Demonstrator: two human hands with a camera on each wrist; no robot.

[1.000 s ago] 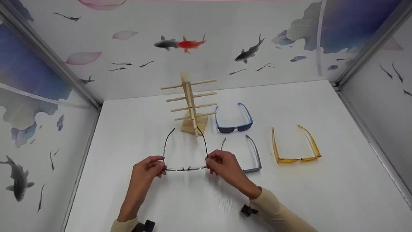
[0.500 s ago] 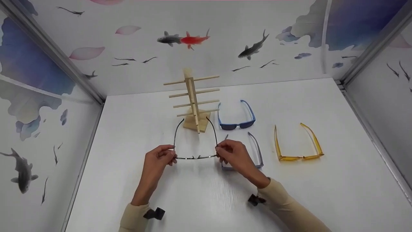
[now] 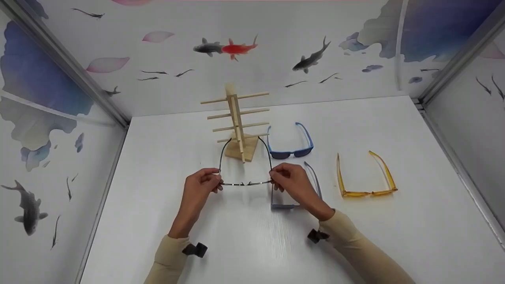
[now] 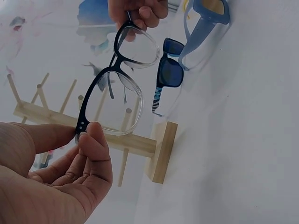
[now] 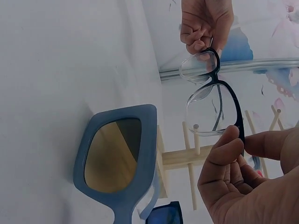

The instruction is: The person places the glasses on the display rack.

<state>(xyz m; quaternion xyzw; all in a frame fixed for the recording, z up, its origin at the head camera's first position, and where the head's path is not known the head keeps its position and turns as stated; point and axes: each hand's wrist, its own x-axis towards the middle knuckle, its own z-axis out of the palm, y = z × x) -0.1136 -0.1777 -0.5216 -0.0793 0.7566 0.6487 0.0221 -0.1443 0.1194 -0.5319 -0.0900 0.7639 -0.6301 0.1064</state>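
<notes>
A pair of eyeglasses (image 3: 236, 184) with a black upper rim and clear lenses is held up by both hands, its temples unfolded and pointing away from me. My left hand (image 3: 200, 187) pinches the left hinge corner between thumb and fingers; my right hand (image 3: 291, 182) pinches the right one. Just beyond the temple tips stands a wooden display rack (image 3: 235, 118) with several pairs of bare pegs on an upright post. The temples overlap the rack's base (image 3: 248, 152) in the head view. In the left wrist view the black frame (image 4: 96, 84) shows from the front.
Blue sunglasses (image 3: 291, 153) lie right of the rack. Grey-blue sunglasses (image 3: 282, 206) lie nearer me, partly hidden behind my right hand. Yellow glasses (image 3: 369, 193) lie farther right on the white table (image 3: 244, 244). Printed wall panels (image 3: 268, 23) enclose the back and sides.
Both hands have carried the eyeglasses forward and slightly right, towards the rack, and the temple tips now overlap the lowest pegs. The grip looks the same. The other glasses have stayed put.
</notes>
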